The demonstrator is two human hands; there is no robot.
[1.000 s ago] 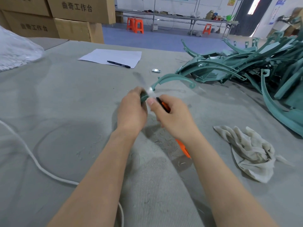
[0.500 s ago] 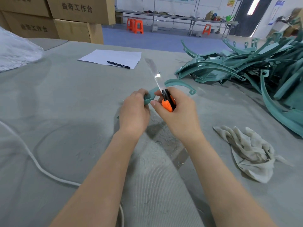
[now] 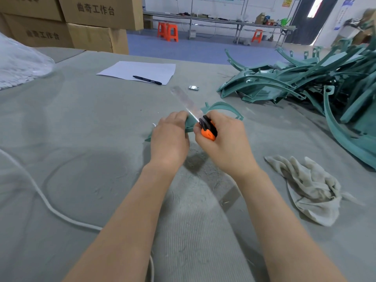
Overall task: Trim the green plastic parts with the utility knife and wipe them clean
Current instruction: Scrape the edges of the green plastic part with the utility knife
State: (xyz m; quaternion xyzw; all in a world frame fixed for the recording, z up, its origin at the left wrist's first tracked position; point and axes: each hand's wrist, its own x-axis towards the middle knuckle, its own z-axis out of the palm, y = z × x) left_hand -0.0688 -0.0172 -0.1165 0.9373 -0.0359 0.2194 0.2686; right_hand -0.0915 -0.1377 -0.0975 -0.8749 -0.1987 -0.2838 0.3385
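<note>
Here the left hand (image 3: 169, 139) grips one end of a curved green plastic part (image 3: 221, 106), its fingers (image 3: 179, 117) curled over the piece and clamped on it low over the table (image 3: 81, 119). Just to their right, the right hand (image 3: 225, 143) holds the utility knife (image 3: 208, 129), with fingers wrapped tight round the orange-and-black handle and the thumb lying near the blade's root. The blade (image 3: 186, 100) runs up and away from the fingers toward the far left. It is smeared by blur, so I cannot tell whether its edge touches the part. The part's arc curves out beyond the right fingers, and its hooked end shows just past them. Farther right, well apart from the fingers, sits a heap of green parts (image 3: 295, 82). On the near side of the right fingers, off to the right, lies a crumpled pale rag (image 3: 311, 188). Beyond the fingers lies a sheet of paper (image 3: 138, 71) with a black pen (image 3: 147, 80) on it. A white cord (image 3: 46, 202) loops on the near left.
</note>
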